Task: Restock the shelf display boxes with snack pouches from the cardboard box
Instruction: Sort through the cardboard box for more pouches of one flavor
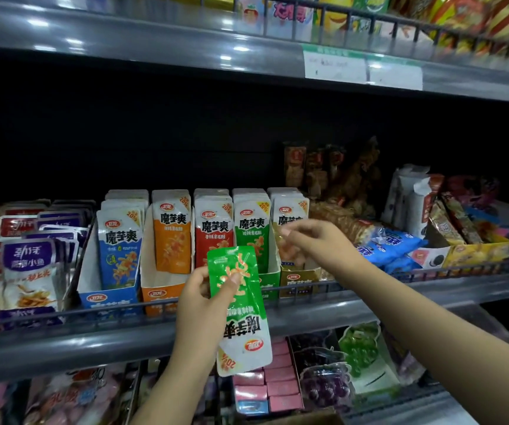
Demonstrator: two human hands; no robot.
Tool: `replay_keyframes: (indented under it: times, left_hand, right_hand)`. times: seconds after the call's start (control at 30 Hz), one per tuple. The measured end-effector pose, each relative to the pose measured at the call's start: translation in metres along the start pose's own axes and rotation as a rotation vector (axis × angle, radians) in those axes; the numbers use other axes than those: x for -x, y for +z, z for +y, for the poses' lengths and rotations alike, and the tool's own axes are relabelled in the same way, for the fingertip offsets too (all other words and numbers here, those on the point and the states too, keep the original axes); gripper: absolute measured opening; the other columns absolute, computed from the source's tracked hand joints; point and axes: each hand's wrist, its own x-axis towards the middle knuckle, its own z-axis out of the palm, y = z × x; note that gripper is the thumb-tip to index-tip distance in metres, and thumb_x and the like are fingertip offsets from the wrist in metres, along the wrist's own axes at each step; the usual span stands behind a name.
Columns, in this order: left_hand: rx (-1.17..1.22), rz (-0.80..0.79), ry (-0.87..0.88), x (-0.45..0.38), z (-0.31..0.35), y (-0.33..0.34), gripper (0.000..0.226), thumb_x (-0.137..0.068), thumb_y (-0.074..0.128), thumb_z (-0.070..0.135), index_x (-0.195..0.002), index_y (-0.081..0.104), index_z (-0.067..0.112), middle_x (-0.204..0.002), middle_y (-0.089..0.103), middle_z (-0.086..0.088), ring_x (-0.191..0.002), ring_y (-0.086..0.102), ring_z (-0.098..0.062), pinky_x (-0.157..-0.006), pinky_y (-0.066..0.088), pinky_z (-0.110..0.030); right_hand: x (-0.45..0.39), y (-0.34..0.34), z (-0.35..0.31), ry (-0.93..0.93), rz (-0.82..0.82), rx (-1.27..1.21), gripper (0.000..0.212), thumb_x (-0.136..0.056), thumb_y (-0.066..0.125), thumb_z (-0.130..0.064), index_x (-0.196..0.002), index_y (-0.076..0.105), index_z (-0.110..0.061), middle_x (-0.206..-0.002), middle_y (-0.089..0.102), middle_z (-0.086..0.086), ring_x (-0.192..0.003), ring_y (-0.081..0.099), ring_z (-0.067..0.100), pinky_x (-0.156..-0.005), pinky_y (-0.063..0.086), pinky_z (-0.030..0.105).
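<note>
Upside down, a green snack pouch (239, 308) is pinched in the left hand (204, 297) before the shelf (94, 338) front edge. Right hand (311, 240) grips a blurred small pouch (285, 243) by the yellow display box (297, 279), beside the green display box (270, 279).

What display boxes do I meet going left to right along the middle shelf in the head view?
Blue display box → orange display box → red pouches, whose box is hidden behind the left hand → green display box → gold-brown display box.
</note>
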Motion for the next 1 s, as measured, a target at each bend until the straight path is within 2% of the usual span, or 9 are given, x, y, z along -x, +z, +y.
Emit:
replay_keyframes:
  times: [0.13, 0.23, 0.47, 0.57, 0.67, 0.77, 0.87, 0.93, 1.0]
  left_hand:
    - [0.106, -0.017, -0.062, 0.001, 0.005, -0.002, 0.016, -0.081, 0.071, 0.014, -0.094, 0.062, 0.012, -0.081, 0.073, -0.004, -0.065, 0.070, -0.013, -0.049, 0.052, -0.025]
    - [0.174, -0.084, -0.129, 0.003, 0.004, -0.001, 0.021, -0.077, 0.072, 0.015, -0.095, 0.062, 0.009, -0.087, 0.074, -0.011, -0.073, 0.070, -0.022, -0.056, 0.054, -0.029]
    - [0.270, -0.353, -0.290, 0.000, 0.013, -0.009, 0.038, -0.064, 0.068, 0.021, -0.100, 0.066, 0.010, -0.085, 0.073, -0.007, -0.069, 0.068, -0.018, -0.056, 0.053, -0.028]
    - [0.243, -0.304, -0.264, -0.001, 0.012, -0.010, 0.034, -0.062, 0.069, 0.021, -0.095, 0.066, 0.011, -0.078, 0.073, -0.004, -0.061, 0.066, -0.013, -0.051, 0.052, -0.021]
    - [0.307, -0.190, -0.239, -0.002, 0.008, -0.010, 0.038, -0.059, 0.073, 0.019, -0.094, 0.064, 0.008, -0.078, 0.074, -0.006, -0.060, 0.068, -0.014, -0.045, 0.051, -0.019]
    - [0.397, -0.134, -0.224, -0.003, 0.007, -0.009, 0.044, -0.058, 0.074, 0.017, -0.099, 0.063, 0.007, -0.084, 0.074, -0.007, -0.065, 0.070, -0.016, -0.048, 0.053, -0.021]
    - [0.463, -0.158, -0.214, -0.003, 0.006, -0.007, 0.040, -0.061, 0.072, 0.015, -0.100, 0.063, 0.008, -0.086, 0.075, -0.005, -0.073, 0.072, -0.017, -0.055, 0.056, -0.024]
    - [0.433, -0.181, -0.189, -0.002, 0.005, -0.006, 0.034, -0.066, 0.070, 0.016, -0.099, 0.064, 0.007, -0.092, 0.075, -0.005, -0.078, 0.072, -0.016, -0.063, 0.058, -0.028]
    - [0.138, -0.144, -0.063, 0.000, 0.003, -0.004, 0.031, -0.075, 0.070, 0.021, -0.102, 0.065, 0.009, -0.096, 0.073, -0.002, -0.081, 0.070, -0.013, -0.067, 0.055, -0.022]
  right_hand:
    - [0.026, 0.009, -0.005, 0.070, -0.270, 0.046, 0.019, -0.088, 0.063, -0.025, -0.099, 0.070, -0.012, -0.087, 0.072, -0.001, -0.075, 0.067, 0.013, -0.065, 0.055, 0.024]
    - [0.038, 0.015, -0.009, 0.054, -0.273, 0.008, 0.006, -0.085, 0.066, -0.018, -0.085, 0.071, -0.014, -0.072, 0.070, -0.003, -0.065, 0.064, 0.008, -0.059, 0.052, 0.019]
    - [0.043, 0.009, -0.018, 0.138, -0.412, -0.114, 0.022, -0.094, 0.049, -0.004, -0.075, 0.058, -0.011, -0.068, 0.055, -0.001, -0.059, 0.049, 0.007, -0.057, 0.040, 0.016]
    - [0.043, 0.007, -0.016, 0.131, -0.372, -0.055, 0.022, -0.096, 0.051, -0.011, -0.076, 0.060, -0.015, -0.073, 0.055, 0.004, -0.063, 0.051, 0.009, -0.058, 0.042, 0.016]
    - [0.043, 0.002, -0.018, 0.137, -0.336, 0.042, 0.013, -0.086, 0.063, -0.029, -0.085, 0.065, -0.016, -0.079, 0.068, 0.003, -0.073, 0.063, 0.015, -0.065, 0.050, 0.023]
    - [0.038, -0.005, -0.017, 0.186, -0.331, 0.080, 0.026, -0.071, 0.076, -0.024, -0.090, 0.068, -0.008, -0.086, 0.074, 0.007, -0.081, 0.067, 0.021, -0.079, 0.052, 0.034]
    - [0.029, -0.009, -0.015, 0.269, -0.182, -0.066, 0.044, -0.057, 0.080, -0.019, -0.093, 0.068, 0.003, -0.096, 0.071, 0.019, -0.089, 0.064, 0.030, -0.092, 0.049, 0.044]
    - [0.020, -0.012, -0.013, 0.302, -0.064, -0.254, 0.053, -0.058, 0.079, -0.015, -0.102, 0.063, 0.010, -0.096, 0.069, 0.022, -0.086, 0.062, 0.030, -0.086, 0.053, 0.040]
    - [0.011, -0.015, -0.015, 0.280, 0.041, -0.334, 0.039, -0.072, 0.075, -0.011, -0.103, 0.063, 0.007, -0.090, 0.068, 0.018, -0.072, 0.064, 0.024, -0.063, 0.053, 0.028]
